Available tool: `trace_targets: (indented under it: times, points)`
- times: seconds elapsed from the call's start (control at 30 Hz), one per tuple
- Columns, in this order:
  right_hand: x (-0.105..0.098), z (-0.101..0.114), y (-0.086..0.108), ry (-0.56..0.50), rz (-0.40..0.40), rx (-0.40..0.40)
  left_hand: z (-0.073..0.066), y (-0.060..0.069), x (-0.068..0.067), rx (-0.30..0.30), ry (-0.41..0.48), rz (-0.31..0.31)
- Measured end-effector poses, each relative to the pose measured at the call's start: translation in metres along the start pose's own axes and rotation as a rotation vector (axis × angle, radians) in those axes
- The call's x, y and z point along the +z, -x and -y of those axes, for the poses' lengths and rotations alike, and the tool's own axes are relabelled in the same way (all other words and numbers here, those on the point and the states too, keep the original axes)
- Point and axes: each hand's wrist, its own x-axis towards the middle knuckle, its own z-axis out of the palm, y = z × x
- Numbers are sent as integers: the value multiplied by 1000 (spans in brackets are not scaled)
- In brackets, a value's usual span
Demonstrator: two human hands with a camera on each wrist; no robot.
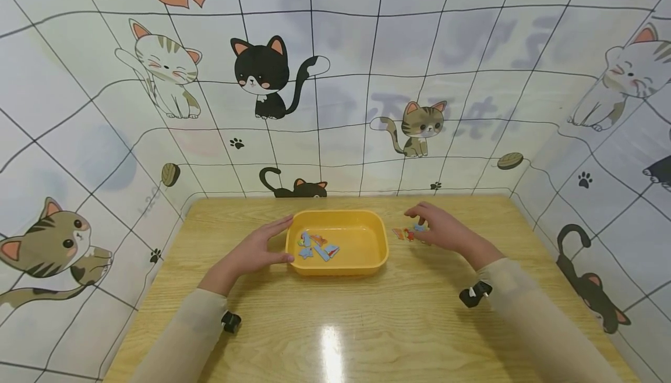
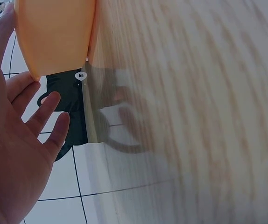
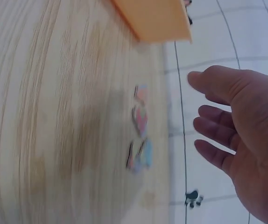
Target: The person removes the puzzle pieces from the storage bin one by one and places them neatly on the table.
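Note:
A yellow tray [image 1: 341, 270] stands on the table with several small blue and orange pieces [image 1: 321, 251] in its left part. My left hand [image 1: 257, 250] touches the tray's left side with spread fingers; in the left wrist view the hand [image 2: 19, 126] has its fingertips at the tray wall [image 2: 57, 37]. To the tray's right, my right hand [image 1: 442, 229] is over several small coloured pieces [image 1: 409, 234], partly covering them. In the right wrist view that hand [image 3: 239, 121] holds nothing, fingers loosely bent, apart from the pieces [image 3: 140, 120] on the table.
The wooden table [image 1: 335, 325] extends in front of the tray. Behind and at both sides hangs a white gridded covering [image 1: 346, 98] with cartoon cats. In the right wrist view the tray's wall [image 3: 157, 21] is at the top.

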Motion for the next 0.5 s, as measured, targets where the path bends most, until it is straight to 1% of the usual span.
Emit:
trace_targets:
  times: [0.13, 0.27, 0.3, 0.4, 0.5]
  points:
    - [0, 22, -7, -3, -41, -57, -2, 1, -1, 24, -9, -18]
    - [2, 40, -15, -11, -54, -98, -3, 1, -1, -1, 1, -9]
    - [3, 44, -17, -12, -54, -103, -3, 1, -1, -8, 13, -1]
    - [9, 56, -24, -18, -45, -119, -3, 0, -1, -29, 7, 6]
    - [19, 69, -33, -27, -12, -127, -3, 0, -1, -36, -8, 6]
